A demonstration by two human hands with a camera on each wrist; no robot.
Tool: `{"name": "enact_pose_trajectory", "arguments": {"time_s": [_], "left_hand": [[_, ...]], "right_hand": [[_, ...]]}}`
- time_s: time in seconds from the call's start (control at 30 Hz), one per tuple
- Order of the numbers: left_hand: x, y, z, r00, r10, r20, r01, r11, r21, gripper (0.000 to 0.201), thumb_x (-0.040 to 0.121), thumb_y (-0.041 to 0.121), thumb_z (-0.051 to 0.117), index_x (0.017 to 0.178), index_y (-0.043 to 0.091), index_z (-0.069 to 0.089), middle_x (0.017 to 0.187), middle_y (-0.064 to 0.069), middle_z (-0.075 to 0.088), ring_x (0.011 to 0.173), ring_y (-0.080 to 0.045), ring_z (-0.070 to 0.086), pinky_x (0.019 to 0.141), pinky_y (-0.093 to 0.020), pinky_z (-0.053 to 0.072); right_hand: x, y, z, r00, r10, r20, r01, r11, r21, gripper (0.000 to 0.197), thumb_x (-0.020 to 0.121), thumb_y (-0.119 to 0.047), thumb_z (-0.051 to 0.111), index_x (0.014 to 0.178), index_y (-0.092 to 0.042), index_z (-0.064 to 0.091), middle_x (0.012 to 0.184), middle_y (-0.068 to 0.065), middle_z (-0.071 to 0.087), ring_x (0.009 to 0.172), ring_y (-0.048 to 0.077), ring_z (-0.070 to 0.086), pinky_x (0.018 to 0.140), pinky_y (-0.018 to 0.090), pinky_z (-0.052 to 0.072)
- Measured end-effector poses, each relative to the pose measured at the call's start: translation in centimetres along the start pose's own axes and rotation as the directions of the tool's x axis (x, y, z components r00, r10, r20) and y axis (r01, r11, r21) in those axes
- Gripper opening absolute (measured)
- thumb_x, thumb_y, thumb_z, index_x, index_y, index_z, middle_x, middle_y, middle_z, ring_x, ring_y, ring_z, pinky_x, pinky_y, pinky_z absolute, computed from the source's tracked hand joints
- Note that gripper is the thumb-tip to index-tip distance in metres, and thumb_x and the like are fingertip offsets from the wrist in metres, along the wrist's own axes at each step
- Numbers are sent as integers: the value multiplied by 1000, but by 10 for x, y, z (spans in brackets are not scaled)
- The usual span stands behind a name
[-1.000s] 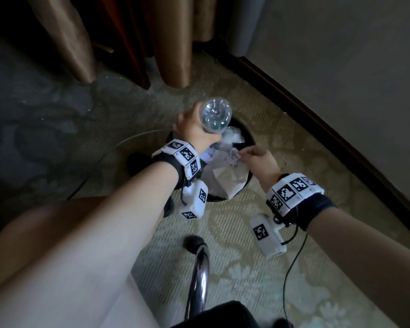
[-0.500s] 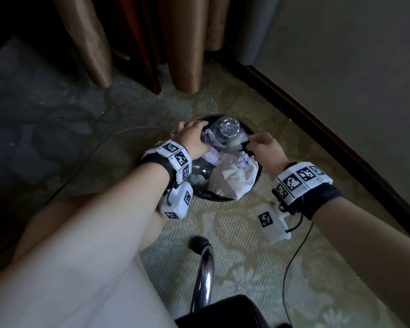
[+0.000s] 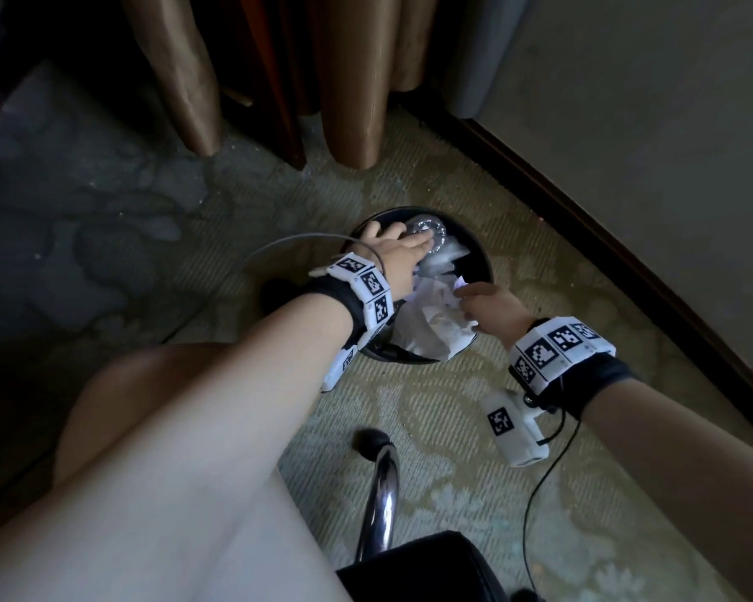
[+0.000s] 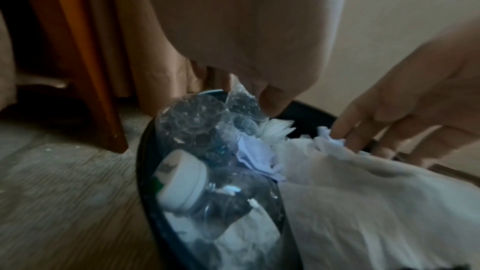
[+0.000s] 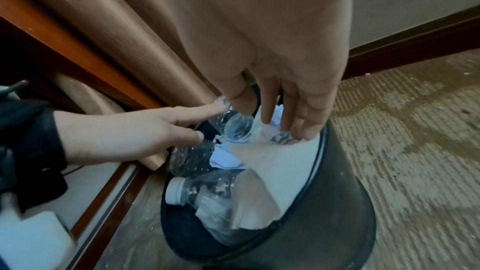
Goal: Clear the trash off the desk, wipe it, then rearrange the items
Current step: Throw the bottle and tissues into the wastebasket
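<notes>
My left hand [image 3: 394, 249] lies flat on the bottom of a clear bottle [image 3: 429, 230], fingers straight, pushing it down into the black bin [image 3: 483, 262] on the carpet. My right hand [image 3: 490, 306] has its fingers out too — the tips press on the crumpled paper [image 3: 435, 323] near the top of the bin. Neither hand is holding anything tight.

The bin looks very full to me. The bottle I am pushing stands up above the rim, so if I let go it may spring back and roll off onto the floor. The white paper hangs over the near edge and could slip out as well. If I push too hard on one side, I think the bin could tip, because it is light and stands on soft carpet. A thin cable [image 3: 296, 243] lies by the bin near my left wrist — it could catch on me.

Counting: one bin. I can see three clear bottles in the wrist views — the one under my fingers, a squashed one [image 5: 191, 159] below it, and one with a white cap [image 5: 176, 190] lower down. There is one big white sheet and some small paper balls; I cannot tell how many.
</notes>
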State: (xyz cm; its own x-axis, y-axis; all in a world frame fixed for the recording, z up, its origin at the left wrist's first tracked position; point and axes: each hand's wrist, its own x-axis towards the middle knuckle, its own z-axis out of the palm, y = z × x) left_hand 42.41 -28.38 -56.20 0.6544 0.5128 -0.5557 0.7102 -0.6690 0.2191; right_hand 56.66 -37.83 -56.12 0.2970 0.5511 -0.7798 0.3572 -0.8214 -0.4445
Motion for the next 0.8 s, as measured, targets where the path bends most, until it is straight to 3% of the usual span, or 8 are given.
{"name": "enact_pose_trajectory", "arguments": {"time_s": [0.1,0.17,0.27,0.4,0.5,0.63,0.7,0.8], "left_hand": [[2,-2,-5,995,-42,94,42,999,8,65,95,19,38,152,26,8,159,13,-1,144,-18,5,112,-39,9],[-1,0,-15,995,-42,88,48,997,-61,58,96,17,37,150,28,18,159,10,10,143,-17,9,113,-38,10],[-12,1,-38,999,-44,-11,41,981,-189,45,97,12,40,141,23,43,149,4,36,137,-18,23,101,-27,22],[-39,-6,-75,988,-81,-131,39,955,-294,33,96,13,42,124,16,58,128,-3,57,124,-24,40,94,-25,30],[-71,-5,-108,977,-74,-199,15,958,-285,29,95,13,44,119,14,62,122,-4,61,116,-21,50,86,-23,36],[-119,-5,-147,964,-35,-262,-18,980,-200,28,93,14,45,113,17,65,121,-1,62,112,-19,53,82,-24,38],[-146,-8,-165,951,-50,-304,-1,986,-165,26,93,17,45,109,22,65,122,1,60,112,-18,52,80,-26,38],[-189,-10,-193,926,-72,-370,25,991,-129,26,93,17,44,108,23,64,122,2,58,96,-12,50,76,-25,36]], "right_hand": [[-3,1,5,998,28,54,-32,997,70,36,93,1,44,128,-3,53,98,7,50,71,9,47,69,19,41],[-8,-3,4,999,38,7,-39,995,91,25,93,-2,45,110,-12,61,93,8,54,78,19,51,71,26,44],[-23,-17,-4,1000,-8,-25,11,995,95,23,92,-4,45,101,-13,65,91,7,56,83,21,50,65,25,42],[-52,-40,-20,995,-92,-47,95,994,58,17,91,-8,49,96,-14,64,77,4,58,63,13,50,57,22,38],[-79,-64,-34,982,-176,-65,178,984,29,17,90,-6,50,83,-14,64,77,3,61,56,7,56,55,20,42],[-123,-101,-47,949,-288,-127,288,957,-18,31,91,-3,46,69,-21,59,68,-2,58,45,2,52,40,11,39],[-147,-122,-50,917,-359,-171,355,933,-59,32,89,-2,47,67,-23,58,62,-1,55,37,0,49,41,13,39],[-183,-154,-52,872,-461,-161,448,887,-112,30,88,-4,46,69,-22,58,64,3,56,50,10,49,50,21,39]]}}
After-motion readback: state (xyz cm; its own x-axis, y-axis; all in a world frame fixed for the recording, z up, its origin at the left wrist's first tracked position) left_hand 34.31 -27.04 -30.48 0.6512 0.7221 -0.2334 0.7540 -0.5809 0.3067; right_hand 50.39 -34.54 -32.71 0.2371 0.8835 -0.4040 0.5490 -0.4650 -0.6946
